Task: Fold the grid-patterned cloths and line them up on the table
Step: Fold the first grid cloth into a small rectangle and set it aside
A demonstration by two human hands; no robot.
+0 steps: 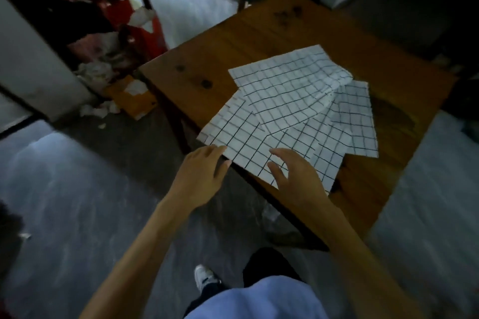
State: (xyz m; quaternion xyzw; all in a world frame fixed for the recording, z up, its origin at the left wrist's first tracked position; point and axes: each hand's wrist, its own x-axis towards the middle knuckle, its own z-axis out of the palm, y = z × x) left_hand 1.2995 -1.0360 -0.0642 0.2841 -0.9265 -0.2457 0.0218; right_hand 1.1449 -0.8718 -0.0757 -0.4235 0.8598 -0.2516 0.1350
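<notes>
I see the grid cloths (285, 111) lying in a messy pile on the brown tabletop (233, 39), with the near corner sticking out past the edge. My left hand (202, 171) is flat and open, fingers just touching that edge, and my right hand (295, 176) hovers over the corner with fingers spread wide, holding nothing. If I pull only the bottom cloth, I think the whole pile could slide off onto the floor (64, 189).
</notes>
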